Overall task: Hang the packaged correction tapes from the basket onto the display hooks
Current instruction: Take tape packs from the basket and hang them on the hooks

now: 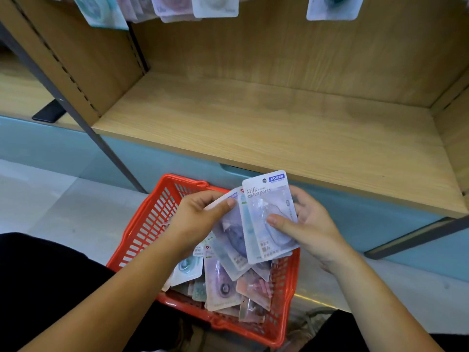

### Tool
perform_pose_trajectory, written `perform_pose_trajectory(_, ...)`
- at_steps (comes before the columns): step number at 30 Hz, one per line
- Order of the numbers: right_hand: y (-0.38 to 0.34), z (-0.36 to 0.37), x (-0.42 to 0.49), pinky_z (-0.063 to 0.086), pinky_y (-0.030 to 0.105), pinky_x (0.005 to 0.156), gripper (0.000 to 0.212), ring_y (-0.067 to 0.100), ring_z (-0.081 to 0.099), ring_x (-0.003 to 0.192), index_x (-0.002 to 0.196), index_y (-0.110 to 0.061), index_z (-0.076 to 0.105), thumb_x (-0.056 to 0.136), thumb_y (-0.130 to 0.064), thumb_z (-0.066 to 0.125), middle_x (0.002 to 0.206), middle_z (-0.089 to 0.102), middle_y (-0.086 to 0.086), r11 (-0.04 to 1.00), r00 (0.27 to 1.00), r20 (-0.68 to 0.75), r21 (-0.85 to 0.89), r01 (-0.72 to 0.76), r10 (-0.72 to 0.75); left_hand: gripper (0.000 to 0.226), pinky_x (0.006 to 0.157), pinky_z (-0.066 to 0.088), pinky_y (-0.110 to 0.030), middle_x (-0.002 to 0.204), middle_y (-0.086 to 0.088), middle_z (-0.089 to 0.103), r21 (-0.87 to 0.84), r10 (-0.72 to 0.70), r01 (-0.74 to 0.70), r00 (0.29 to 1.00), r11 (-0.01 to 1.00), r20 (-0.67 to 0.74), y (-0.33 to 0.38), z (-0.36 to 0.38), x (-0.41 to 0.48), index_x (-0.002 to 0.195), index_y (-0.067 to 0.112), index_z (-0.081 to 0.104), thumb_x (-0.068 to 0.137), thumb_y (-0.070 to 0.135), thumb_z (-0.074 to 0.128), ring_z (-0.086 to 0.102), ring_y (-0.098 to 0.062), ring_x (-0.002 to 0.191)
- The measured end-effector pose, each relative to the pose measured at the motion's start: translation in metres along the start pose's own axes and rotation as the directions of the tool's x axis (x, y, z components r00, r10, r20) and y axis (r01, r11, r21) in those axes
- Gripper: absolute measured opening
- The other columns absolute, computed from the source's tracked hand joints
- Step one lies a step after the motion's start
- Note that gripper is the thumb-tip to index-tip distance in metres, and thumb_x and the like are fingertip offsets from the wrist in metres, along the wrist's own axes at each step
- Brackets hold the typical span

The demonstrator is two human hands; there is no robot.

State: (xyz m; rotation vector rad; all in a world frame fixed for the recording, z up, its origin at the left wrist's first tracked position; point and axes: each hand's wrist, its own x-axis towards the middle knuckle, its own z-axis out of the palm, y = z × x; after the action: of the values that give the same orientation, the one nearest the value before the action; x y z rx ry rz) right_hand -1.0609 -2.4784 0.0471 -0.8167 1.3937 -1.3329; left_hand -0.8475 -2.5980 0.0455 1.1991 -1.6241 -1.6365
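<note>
While left hand [200,219] pinches packs [264,204], right hand [309,224] grips them too (above basket [142,224]).

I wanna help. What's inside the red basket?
Loose packs lie piled in the basket. The left hand and right hand hold fanned packs over its far end; the pile hides its floor.

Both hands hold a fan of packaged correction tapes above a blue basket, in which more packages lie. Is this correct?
Not quite: the basket is red, not blue, as the head view shows. The left hand and the right hand do hold the fan of packaged correction tapes above it, and loose packages lie in it.
</note>
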Motion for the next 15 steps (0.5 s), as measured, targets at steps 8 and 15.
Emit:
perform_pose_trajectory(8,-0.010,0.009,-0.003,0.054,0.051,0.103,0.048,0.035,0.067,0.122,0.139,-0.015,0.057,0.093,-0.011,0.073,0.131,0.071,0.013,0.996,0.997,0.068,0.087,0.014,-0.020,0.041,0.079,0.060,-0.042,0.101,-0.028,0.072,-0.393,-0.204,0.209,0.977,0.895,0.057,0.026,0.024,-0.008,0.096,-0.001,0.071,0.086,0.039,0.074,0.069,-0.032,0.084)
perform_pose_trajectory(15,-0.045,0.016,-0.004,0.060,0.042,0.093,0.041,0.028,0.071,0.115,0.133,-0.017,0.061,0.093,-0.014,0.071,0.122,0.075,0.006,0.977,0.975,-0.184,0.147,0.151,-0.123,0.043,0.098,0.056,-0.048,0.135,-0.013,0.070,-0.405,0.008,0.105,0.964,0.908,0.267,0.050,0.033,-0.026,0.144,0.021,0.056,0.102,0.015,0.063,0.069,-0.030,0.121)
